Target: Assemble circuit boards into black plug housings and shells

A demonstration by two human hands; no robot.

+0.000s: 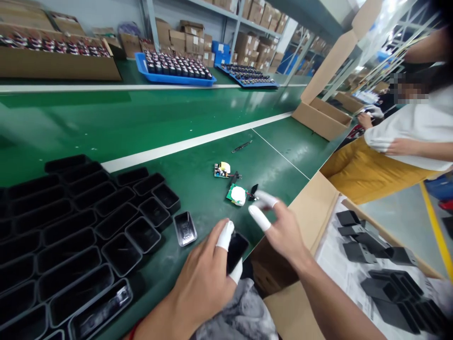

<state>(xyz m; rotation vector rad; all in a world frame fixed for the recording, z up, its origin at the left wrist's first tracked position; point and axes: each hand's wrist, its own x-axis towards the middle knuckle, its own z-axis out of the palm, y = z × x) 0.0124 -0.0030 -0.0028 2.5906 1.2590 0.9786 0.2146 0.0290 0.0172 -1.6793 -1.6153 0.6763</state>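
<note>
The left hand (201, 276), at the bottom middle of the frame, curls around a small black box (238, 251) and holds it between finger and thumb. The box looks smooth and hard, with straight sides. The right hand (285, 229) is just right of it, with two fingers spread apart and nothing seen between them. Its fingertips are close to a little black part (254, 191) on thin wires; I cannot tell if they touch. Both hands wear soft white finger covers (260, 218). Above the left hand, near the middle of the frame, lies a flat green board (236, 194) with a round white top. Another board (222, 170), with a yellow piece, lies just above that. A shiny little tray (185, 228) sits left of the hands on the smooth green table (198, 189). Rows of hollow black cases (122, 252) fill the lower left.
</note>
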